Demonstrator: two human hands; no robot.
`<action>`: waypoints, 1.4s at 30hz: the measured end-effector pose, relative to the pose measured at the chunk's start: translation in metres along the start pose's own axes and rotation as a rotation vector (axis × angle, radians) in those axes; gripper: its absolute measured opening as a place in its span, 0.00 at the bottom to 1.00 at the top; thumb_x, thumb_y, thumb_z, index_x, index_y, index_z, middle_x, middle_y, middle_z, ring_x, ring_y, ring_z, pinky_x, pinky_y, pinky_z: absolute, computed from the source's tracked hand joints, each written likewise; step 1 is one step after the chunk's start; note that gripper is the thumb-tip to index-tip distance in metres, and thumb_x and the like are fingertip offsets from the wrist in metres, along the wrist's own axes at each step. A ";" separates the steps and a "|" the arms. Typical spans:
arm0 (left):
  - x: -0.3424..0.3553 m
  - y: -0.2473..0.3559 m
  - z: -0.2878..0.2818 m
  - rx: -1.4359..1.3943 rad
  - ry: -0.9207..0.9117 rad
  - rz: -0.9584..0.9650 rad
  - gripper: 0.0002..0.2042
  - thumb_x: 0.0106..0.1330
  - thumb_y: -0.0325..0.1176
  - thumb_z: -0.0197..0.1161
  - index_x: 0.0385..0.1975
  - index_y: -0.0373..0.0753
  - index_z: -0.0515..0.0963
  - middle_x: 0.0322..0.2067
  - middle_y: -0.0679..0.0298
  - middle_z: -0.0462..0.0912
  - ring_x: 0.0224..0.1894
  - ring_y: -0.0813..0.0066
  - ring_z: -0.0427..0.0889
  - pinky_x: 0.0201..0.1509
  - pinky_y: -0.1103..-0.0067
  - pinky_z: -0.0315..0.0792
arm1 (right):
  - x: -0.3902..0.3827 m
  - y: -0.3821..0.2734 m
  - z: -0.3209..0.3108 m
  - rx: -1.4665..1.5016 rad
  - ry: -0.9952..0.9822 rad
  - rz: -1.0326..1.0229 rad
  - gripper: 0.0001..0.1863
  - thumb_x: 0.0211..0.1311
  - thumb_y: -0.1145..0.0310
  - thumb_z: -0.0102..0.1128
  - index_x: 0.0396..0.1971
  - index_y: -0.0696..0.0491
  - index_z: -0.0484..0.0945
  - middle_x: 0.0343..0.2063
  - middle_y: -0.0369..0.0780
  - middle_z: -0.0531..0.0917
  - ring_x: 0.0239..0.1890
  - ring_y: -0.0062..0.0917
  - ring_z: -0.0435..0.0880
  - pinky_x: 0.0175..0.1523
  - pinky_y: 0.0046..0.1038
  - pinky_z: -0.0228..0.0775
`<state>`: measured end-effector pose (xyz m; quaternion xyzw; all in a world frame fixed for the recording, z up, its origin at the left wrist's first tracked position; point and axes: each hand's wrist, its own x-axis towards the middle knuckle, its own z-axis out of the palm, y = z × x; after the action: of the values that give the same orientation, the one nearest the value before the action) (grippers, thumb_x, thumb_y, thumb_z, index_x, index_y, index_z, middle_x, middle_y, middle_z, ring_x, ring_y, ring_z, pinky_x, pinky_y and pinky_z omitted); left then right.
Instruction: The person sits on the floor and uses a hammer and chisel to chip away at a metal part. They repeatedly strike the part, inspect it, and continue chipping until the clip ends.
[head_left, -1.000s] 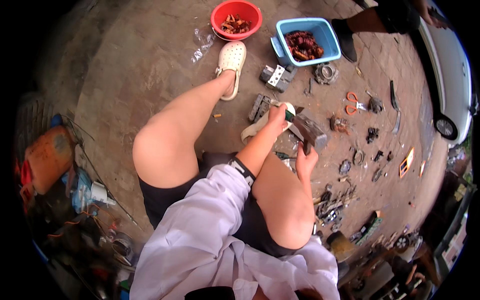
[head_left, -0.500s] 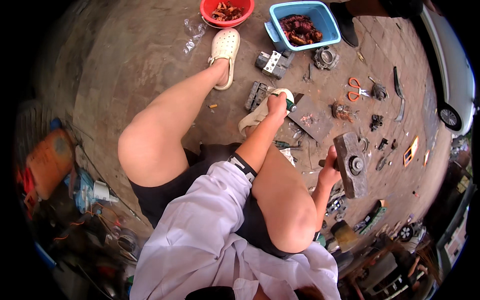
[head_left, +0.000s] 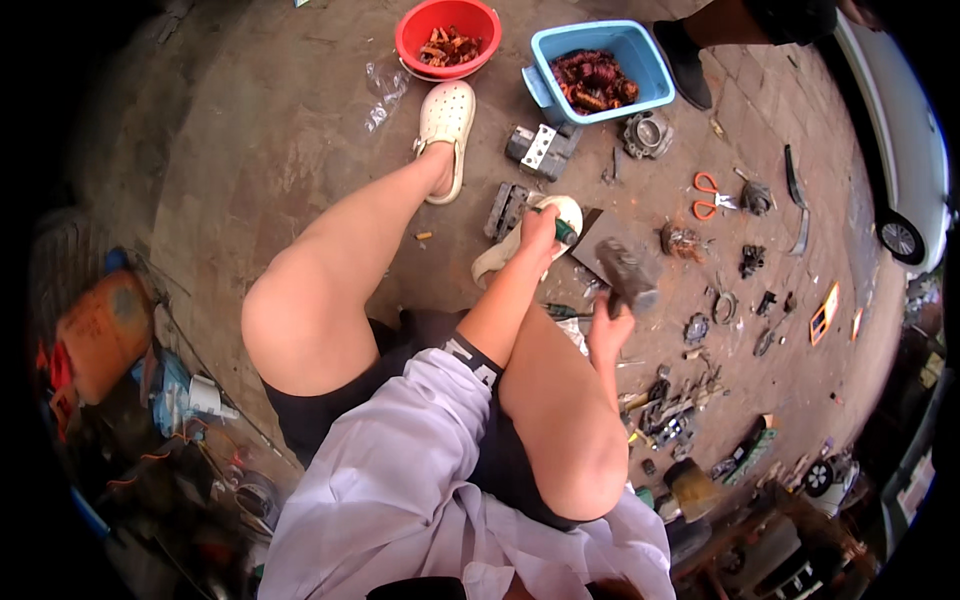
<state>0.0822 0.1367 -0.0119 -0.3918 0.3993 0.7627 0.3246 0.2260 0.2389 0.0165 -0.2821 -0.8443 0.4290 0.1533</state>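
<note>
My left hand (head_left: pixel 540 234) is closed round the green handle of a screwdriver (head_left: pixel 566 233). The screwdriver lies across my cream clog (head_left: pixel 570 210), its shaft side toward a dark grey metal block (head_left: pixel 507 212) on the ground; the tip is hidden. My right hand (head_left: pixel 609 330) grips a hammer by its handle. The heavy hammer head (head_left: pixel 627 272), slightly blurred, is raised just right of the screwdriver's handle end and apart from it. Beneath the hammer lies a dark flat plate (head_left: pixel 588 252), partly covered.
Ahead stand a red bucket (head_left: pixel 448 40) and a blue basin (head_left: pixel 600 68) with reddish scrap, near another person's shoe (head_left: pixel 684 66). A silver-and-black metal unit (head_left: pixel 543 150), orange-handled scissors (head_left: pixel 706 197) and a copper coil (head_left: pixel 682 241) lie about. A car (head_left: pixel 895 150) is at the right.
My right hand has swung the hammer leftward, toward the screwdriver's handle end. My left hand keeps its grip on the screwdriver. The whole view has shifted slightly.
</note>
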 end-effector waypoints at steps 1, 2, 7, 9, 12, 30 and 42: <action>0.001 0.003 -0.004 -0.177 0.037 0.026 0.07 0.53 0.34 0.54 0.26 0.38 0.71 0.23 0.63 0.74 0.22 0.73 0.76 0.13 0.78 0.62 | 0.000 -0.005 -0.010 0.027 -0.022 0.071 0.09 0.54 0.75 0.55 0.33 0.65 0.75 0.30 0.40 0.80 0.34 0.22 0.75 0.43 0.26 0.66; 0.004 0.015 -0.021 -0.118 0.025 -0.062 0.06 0.53 0.33 0.55 0.26 0.38 0.72 0.20 0.64 0.73 0.16 0.75 0.72 0.11 0.80 0.60 | -0.004 -0.011 -0.017 0.053 -0.042 0.145 0.08 0.54 0.75 0.56 0.31 0.65 0.75 0.27 0.38 0.79 0.31 0.20 0.74 0.41 0.25 0.67; 0.025 0.079 -0.083 -0.545 -0.468 -0.533 0.08 0.55 0.30 0.53 0.19 0.35 0.65 0.15 0.64 0.69 0.06 0.81 0.55 0.08 0.85 0.48 | 0.000 -0.044 -0.032 0.113 0.031 0.329 0.10 0.55 0.72 0.56 0.20 0.62 0.71 0.16 0.29 0.68 0.22 0.12 0.61 0.26 0.19 0.56; 0.024 0.100 -0.104 -0.669 -0.440 -0.633 0.09 0.55 0.30 0.53 0.17 0.36 0.64 0.16 0.64 0.70 0.05 0.80 0.53 0.08 0.85 0.48 | -0.001 -0.047 -0.024 0.132 -0.023 0.358 0.12 0.55 0.72 0.56 0.16 0.61 0.68 0.15 0.28 0.67 0.21 0.12 0.60 0.25 0.20 0.55; 0.035 0.099 -0.088 -0.627 -0.402 -0.667 0.08 0.54 0.29 0.54 0.17 0.36 0.64 0.15 0.64 0.69 0.05 0.79 0.52 0.09 0.85 0.48 | -0.011 -0.034 -0.021 0.058 0.006 0.346 0.16 0.54 0.70 0.58 0.13 0.60 0.65 0.12 0.29 0.64 0.19 0.12 0.59 0.23 0.20 0.53; 0.024 0.087 -0.113 0.311 -0.256 -0.449 0.07 0.54 0.31 0.59 0.25 0.34 0.72 0.16 0.69 0.71 0.13 0.83 0.65 0.13 0.86 0.59 | -0.031 -0.035 -0.003 -0.045 -0.152 0.332 0.14 0.48 0.67 0.63 0.16 0.62 0.72 0.07 0.35 0.64 0.17 0.12 0.59 0.21 0.23 0.57; -0.018 0.089 -0.104 0.674 -0.203 -0.208 0.09 0.58 0.33 0.55 0.26 0.32 0.72 0.17 0.65 0.72 0.12 0.79 0.67 0.11 0.83 0.60 | -0.042 -0.028 -0.018 -0.128 -0.150 0.266 0.15 0.48 0.65 0.63 0.16 0.62 0.72 0.08 0.44 0.66 0.15 0.16 0.58 0.21 0.27 0.57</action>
<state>0.0540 0.0013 -0.0037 -0.2238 0.5517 0.5863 0.5493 0.2589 0.2117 0.0488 -0.3678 -0.8341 0.4109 0.0134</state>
